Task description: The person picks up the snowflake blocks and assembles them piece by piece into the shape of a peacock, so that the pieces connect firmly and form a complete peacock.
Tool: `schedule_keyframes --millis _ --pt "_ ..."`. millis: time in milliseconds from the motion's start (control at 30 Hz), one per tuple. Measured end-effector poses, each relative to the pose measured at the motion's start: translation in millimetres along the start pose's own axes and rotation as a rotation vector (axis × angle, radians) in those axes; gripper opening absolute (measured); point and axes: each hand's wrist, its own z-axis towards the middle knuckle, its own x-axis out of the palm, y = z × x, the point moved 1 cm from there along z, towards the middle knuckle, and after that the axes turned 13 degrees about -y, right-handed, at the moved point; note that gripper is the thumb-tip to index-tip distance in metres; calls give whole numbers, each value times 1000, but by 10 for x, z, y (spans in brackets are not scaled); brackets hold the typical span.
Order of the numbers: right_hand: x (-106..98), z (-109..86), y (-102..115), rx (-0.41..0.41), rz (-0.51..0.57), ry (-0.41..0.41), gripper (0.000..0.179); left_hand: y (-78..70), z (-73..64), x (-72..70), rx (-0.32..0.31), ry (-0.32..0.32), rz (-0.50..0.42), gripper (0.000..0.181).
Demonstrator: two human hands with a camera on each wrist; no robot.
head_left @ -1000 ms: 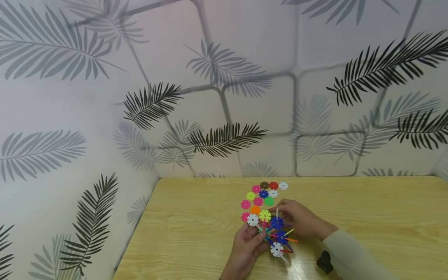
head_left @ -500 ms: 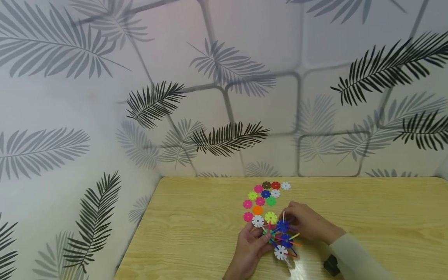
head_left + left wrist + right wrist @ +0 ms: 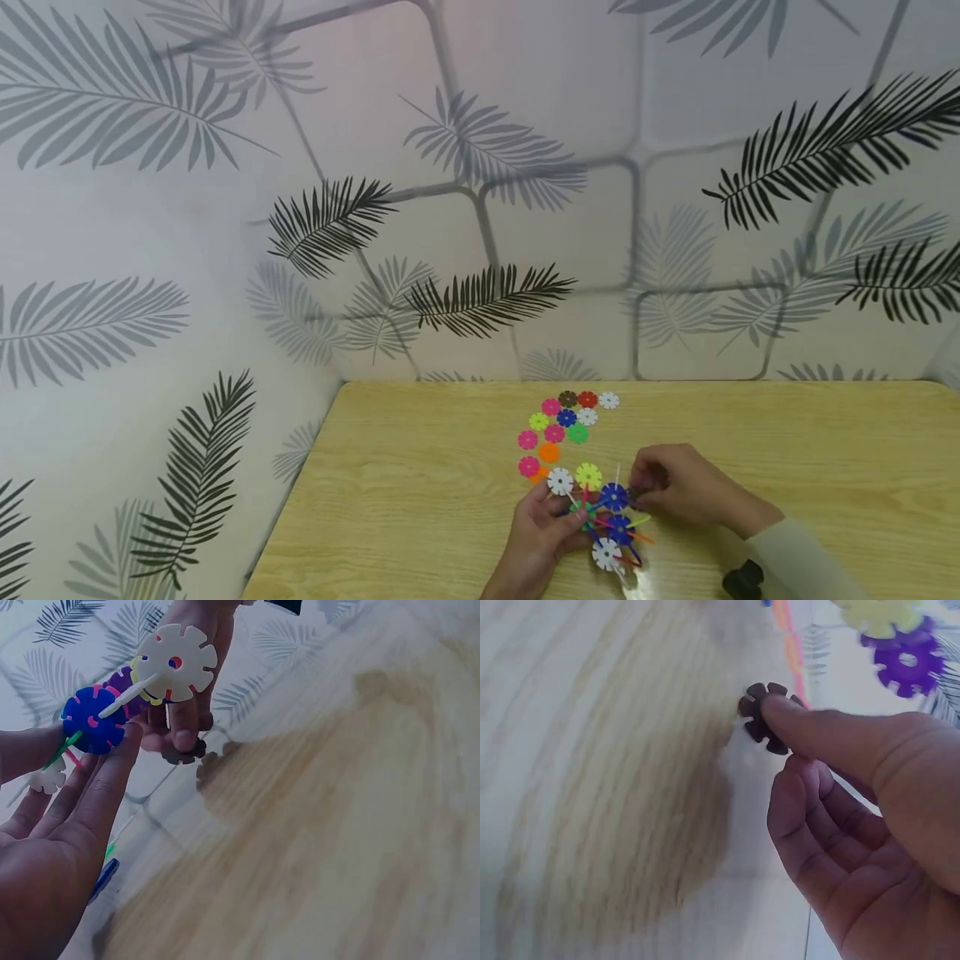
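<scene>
My left hand [image 3: 536, 533] holds a built-up cluster of notched plastic discs, the thumb on its green disc [image 3: 582, 514]. A yellow disc [image 3: 588, 477], blue discs [image 3: 614, 497] and white discs [image 3: 606, 553] jut out from it; others show edge-on. To the cluster's right, my right hand [image 3: 686, 487] pinches a dark brown notched disc [image 3: 756, 724] between thumb and fingers. That disc is close to the cluster's blue side; whether they touch I cannot tell. In the left wrist view, a white disc [image 3: 184, 664] partly covers the right hand.
Several loose discs lie flat on the wooden table [image 3: 405, 492] behind the left hand, among them a red disc [image 3: 588, 400] and a pink disc [image 3: 528, 439]. A black object [image 3: 742, 579] is by the right sleeve. A leaf-patterned wall [image 3: 525, 233] borders the table's back.
My right hand has drawn back to the right from the cluster, and more of its fingers show. The left hand and cluster have shifted slightly down and right, uncovering part of an orange disc.
</scene>
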Motion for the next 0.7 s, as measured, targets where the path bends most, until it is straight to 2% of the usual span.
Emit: schedule_keyframes --millis 167,333,500,700 --pt "-109 -98 43 -25 25 -103 16 -1 -28 21 -12 51 22 49" --pt "-223 -169 156 -64 82 -192 13 -11 -53 37 -51 79 27 53" --pt "-252 -206 219 -99 103 -199 10 -16 -51 53 -67 106 42 56" --pt "-231 -245 218 -169 184 -182 14 5 -52 56 -136 154 55 51"
